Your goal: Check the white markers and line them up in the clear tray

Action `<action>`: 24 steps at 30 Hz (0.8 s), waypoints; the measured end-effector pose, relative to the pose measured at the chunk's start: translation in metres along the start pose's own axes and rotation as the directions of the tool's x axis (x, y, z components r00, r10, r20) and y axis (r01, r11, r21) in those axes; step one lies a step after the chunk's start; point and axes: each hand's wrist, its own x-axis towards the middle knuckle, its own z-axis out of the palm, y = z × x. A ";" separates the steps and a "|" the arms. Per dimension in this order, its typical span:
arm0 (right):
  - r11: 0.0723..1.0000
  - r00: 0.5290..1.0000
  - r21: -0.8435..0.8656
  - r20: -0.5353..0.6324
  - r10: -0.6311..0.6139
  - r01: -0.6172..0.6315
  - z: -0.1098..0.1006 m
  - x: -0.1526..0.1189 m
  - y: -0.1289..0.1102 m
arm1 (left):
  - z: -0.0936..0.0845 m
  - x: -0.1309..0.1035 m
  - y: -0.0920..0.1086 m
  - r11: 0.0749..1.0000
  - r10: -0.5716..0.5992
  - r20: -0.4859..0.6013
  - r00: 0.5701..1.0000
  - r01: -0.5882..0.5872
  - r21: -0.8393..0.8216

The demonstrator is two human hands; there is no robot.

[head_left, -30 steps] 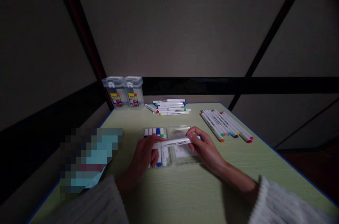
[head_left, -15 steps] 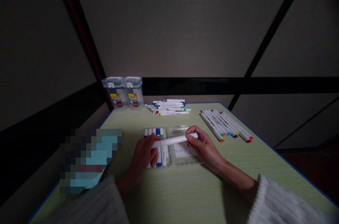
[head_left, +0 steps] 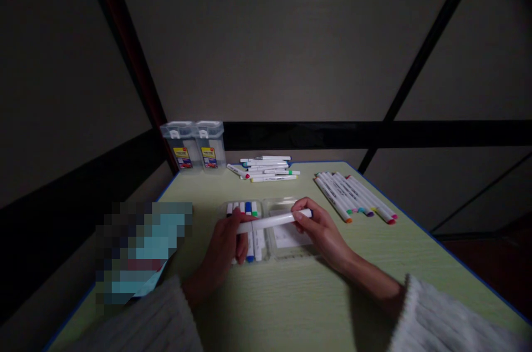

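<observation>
Table (head_left: 266,307): pale green top with wood-type grain, blue edging. Back left corner: two see-through lidded boxes (head_left: 211,144) standing upright side by side, yellow labels facing front. Just right of them, near the back edge: loose pile of white markers (head_left: 270,168), mostly lying crosswise, one at its left end slanted, red tip. Right side: row of white markers (head_left: 343,197), packed together at an angle, colored ends toward the front. Middle: open see-through case (head_left: 291,255), flat. Left edge: teal item (head_left: 153,241), pixelated, can't identify.
</observation>
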 end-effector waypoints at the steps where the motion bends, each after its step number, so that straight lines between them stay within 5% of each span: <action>1: 1.000 1.000 0.003 -0.006 0.006 -0.006 0.000 0.001 0.000 | 0.000 0.000 0.000 1.000 0.005 0.004 1.000 -0.005 0.004; 24: 0.993 0.992 0.033 -0.052 0.111 -0.110 0.000 0.001 -0.003 | 0.002 -0.002 0.005 0.998 0.011 0.059 0.998 -0.015 0.067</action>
